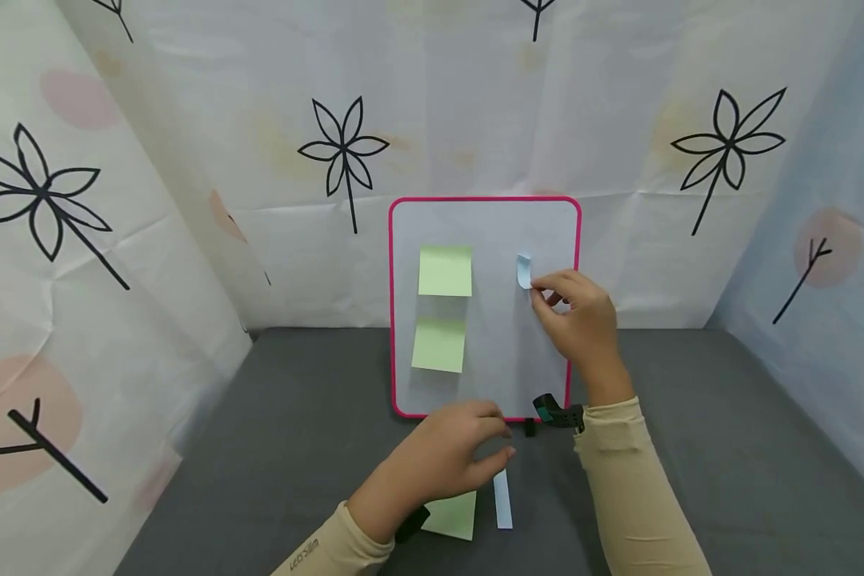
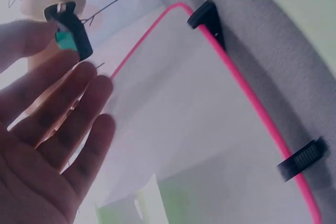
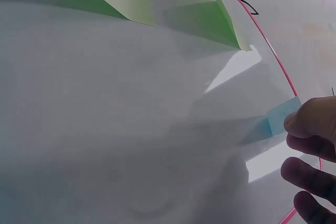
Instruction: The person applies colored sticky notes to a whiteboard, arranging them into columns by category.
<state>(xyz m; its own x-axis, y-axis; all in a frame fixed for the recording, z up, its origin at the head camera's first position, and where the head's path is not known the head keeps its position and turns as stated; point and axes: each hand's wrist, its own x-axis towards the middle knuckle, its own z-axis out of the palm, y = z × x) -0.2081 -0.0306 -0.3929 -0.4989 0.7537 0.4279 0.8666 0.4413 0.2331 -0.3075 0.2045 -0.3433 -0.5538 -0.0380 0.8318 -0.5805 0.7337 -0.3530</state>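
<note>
A whiteboard (image 1: 497, 344) with a pink frame stands upright against the back wall. On its left half two pale green sticky notes (image 1: 445, 270) sit one above the other, lower edges lifting in the right wrist view. My right hand (image 1: 579, 316) pinches a small light blue sticky note (image 3: 281, 115) between thumb and finger at the board's upper right. The blue paper curves outward at its lower end. Below the board, my left hand (image 1: 450, 450) hovers with relaxed fingers, holding nothing. Under it are a green sticky note pad (image 1: 457, 516) and a blue strip of notes (image 1: 502, 502).
Black clips (image 2: 302, 159) grip the board's bottom edge at the dark grey tabletop (image 1: 317, 448). White cloth walls (image 1: 468, 96) with black leaf drawings enclose the back and sides. Each wrist wears a black strapped camera (image 1: 556, 412), seen best on the right.
</note>
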